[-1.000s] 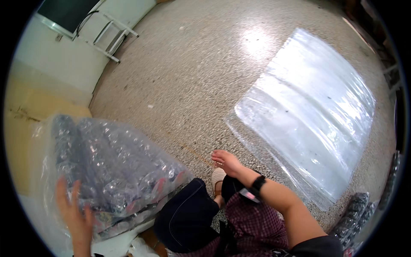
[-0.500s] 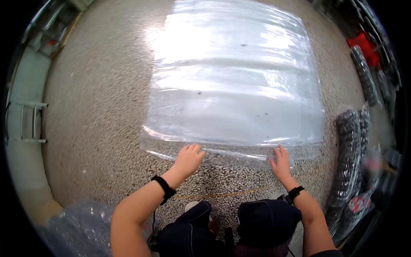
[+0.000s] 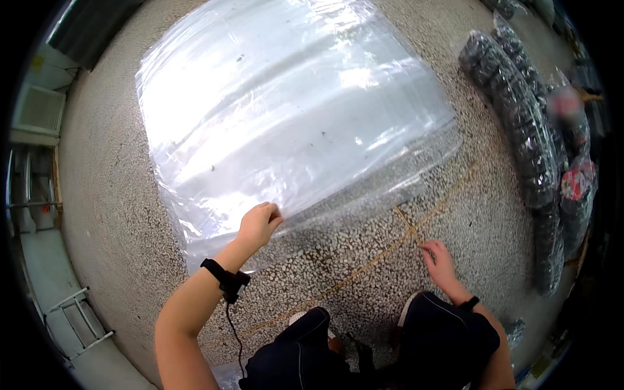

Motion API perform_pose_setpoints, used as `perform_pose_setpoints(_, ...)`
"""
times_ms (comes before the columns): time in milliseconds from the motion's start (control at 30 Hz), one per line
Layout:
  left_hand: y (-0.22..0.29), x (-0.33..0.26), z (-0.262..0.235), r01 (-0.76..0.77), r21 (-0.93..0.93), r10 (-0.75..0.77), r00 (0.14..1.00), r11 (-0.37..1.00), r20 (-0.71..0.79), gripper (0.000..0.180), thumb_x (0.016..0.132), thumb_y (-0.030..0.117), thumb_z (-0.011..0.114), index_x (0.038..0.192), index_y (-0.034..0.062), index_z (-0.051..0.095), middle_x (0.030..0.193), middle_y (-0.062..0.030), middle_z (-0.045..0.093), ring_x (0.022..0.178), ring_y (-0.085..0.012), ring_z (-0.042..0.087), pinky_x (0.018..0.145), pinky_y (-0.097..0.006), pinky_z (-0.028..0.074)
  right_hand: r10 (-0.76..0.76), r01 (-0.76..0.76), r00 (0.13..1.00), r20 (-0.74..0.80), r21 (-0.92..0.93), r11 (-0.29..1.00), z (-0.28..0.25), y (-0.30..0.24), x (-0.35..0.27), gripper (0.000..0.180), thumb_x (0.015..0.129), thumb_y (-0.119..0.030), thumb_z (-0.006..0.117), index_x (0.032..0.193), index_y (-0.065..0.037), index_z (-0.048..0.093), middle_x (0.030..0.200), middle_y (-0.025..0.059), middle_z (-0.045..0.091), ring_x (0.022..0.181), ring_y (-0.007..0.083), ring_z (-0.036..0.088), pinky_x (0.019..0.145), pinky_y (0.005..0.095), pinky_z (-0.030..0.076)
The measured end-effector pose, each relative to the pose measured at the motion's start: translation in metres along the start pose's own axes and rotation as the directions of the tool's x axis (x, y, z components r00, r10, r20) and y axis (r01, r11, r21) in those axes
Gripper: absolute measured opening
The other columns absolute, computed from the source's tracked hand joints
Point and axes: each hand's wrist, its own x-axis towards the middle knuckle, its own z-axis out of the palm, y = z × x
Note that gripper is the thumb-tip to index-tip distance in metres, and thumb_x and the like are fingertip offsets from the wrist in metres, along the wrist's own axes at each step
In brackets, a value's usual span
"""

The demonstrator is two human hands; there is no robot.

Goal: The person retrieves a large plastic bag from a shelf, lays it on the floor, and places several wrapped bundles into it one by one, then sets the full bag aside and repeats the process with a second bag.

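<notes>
Floor: speckled, grey-beige; thin yellowish line running diagonally across lower centre. Wall, lower left: pale; metal frame beside it. Ribbed panel, left edge, upper half. Dark panel, upper left.

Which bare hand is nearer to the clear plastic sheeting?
The left bare hand, at the clear plastic sheeting; the right bare hand is apart from it.
</notes>
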Motion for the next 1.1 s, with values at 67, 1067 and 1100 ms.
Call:
perform_pose_setpoints(67,0.05,0.002,0.003,0.033,-0.169,-0.023,0.998,0.985,0.06,0.008,0.08,0.014,0.062,0.082,0.0062,0.064,0.083,-0.0093,0.065,0.077,-0.0269,0.064,0.067,-0.038,0.05,0.047,-0.061,0.996,0.074,0.212,0.975,0.002,-0.018,0.013,0.018,0.087,-0.012,0.058,0.102,-0.003,0.063,0.104,0.0127,0.059,0.097,0.0263,0.059,0.079,0.0323,0.048)
perform_pose_setpoints(1067,0.156,0.004,0.016,-0.205,-0.319,0.108,0.948,0.925,-0.299,0.031,0.089,0.004,0.046,0.12,0.0039,0.043,0.067,-0.0006,0.042,0.061,-0.0102,0.042,0.062,-0.023,0.039,0.138,-0.057,0.942,0.305,-0.26,0.964,-0.163,0.138,-0.127,0.044,0.086,-0.046,0.057,0.097,-0.004,0.063,0.091,0.0111,0.064,0.086,0.0299,0.061,0.074,0.0407,0.049)
perform_pose_setpoints(1100,0.163,0.007,0.037,-0.252,-0.193,0.162,0.907,0.948,-0.388,0.034,0.09,0.003,0.044,0.123,0.0038,0.042,0.065,-0.0003,0.038,0.058,-0.0101,0.035,0.059,-0.022,0.036,0.372,-0.146,0.816,0.442,-0.466,0.873,-0.201,0.147,-0.152,0.052,0.083,-0.054,0.057,0.097,-0.004,0.064,0.09,0.0121,0.065,0.086,0.031,0.061,0.074,0.0404,0.049)
